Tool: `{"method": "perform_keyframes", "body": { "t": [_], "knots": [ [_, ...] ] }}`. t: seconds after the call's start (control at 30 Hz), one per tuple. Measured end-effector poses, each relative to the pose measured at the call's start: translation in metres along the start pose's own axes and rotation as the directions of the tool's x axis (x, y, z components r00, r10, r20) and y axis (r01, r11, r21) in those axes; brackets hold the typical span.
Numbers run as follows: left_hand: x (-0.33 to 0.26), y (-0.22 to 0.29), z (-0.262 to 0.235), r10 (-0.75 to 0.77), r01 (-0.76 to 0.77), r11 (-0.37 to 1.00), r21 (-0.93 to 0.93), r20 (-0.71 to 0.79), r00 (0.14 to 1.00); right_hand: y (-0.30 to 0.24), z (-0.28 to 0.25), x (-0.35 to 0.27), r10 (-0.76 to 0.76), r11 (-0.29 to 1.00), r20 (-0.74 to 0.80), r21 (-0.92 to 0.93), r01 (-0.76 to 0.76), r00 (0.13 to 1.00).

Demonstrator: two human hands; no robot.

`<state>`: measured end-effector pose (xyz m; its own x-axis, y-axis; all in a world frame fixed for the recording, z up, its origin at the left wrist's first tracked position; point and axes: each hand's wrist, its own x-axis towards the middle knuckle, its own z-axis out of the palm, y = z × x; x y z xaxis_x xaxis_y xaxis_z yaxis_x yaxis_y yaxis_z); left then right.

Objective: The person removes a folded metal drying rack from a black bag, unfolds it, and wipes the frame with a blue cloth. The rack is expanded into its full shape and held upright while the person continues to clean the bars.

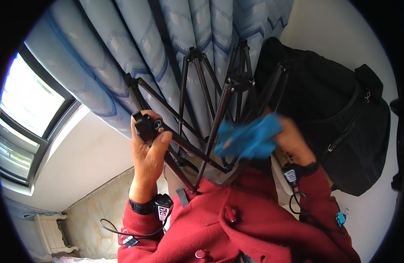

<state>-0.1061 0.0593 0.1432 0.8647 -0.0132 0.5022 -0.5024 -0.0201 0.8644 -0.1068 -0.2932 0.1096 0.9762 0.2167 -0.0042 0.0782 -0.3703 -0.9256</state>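
Note:
A dark folding metal frame (217, 120) with crossed, jointed legs stands partly unfolded in front of me. My left hand (150, 142) is closed around one of its corner posts, just below a black plastic joint (146, 126), with the thumb pressed against the joint's side. On the right, a crumpled blue cloth (250, 136) is in my right hand (295, 139), blurred by motion. The cloth is in front of the frame's right-hand bars; whether it touches them I cannot tell. My right fingers are partly hidden behind the cloth.
Blue patterned curtains (149, 48) hang behind the frame. At the right, a large black bag (342, 118) with zips leans against the white wall (342, 30). A window (31, 105) is at the left, above a marbled floor (94, 215) and a pale wooden furniture piece (51, 234).

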Motion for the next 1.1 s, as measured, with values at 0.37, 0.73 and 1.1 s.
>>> {"method": "perform_keyframes", "body": {
  "t": [0.37,0.73,1.1],
  "knots": [
    [0.006,-0.009,0.009,0.015,-0.015,0.999,-0.032,-0.017,1.000,-0.013,0.039,0.051,-0.515,0.847,-0.449,-0.133,0.515,0.731],
    [-0.006,-0.001,0.032,0.031,-0.031,1.000,-0.003,0.111,0.993,-0.020,0.023,0.041,-0.241,0.707,-0.353,0.574,0.413,0.904],
    [-0.006,-0.001,0.000,0.110,-0.080,0.968,-0.237,0.116,0.987,-0.005,0.038,0.007,-0.198,0.954,-0.108,0.207,0.217,0.974]
  ]
}}
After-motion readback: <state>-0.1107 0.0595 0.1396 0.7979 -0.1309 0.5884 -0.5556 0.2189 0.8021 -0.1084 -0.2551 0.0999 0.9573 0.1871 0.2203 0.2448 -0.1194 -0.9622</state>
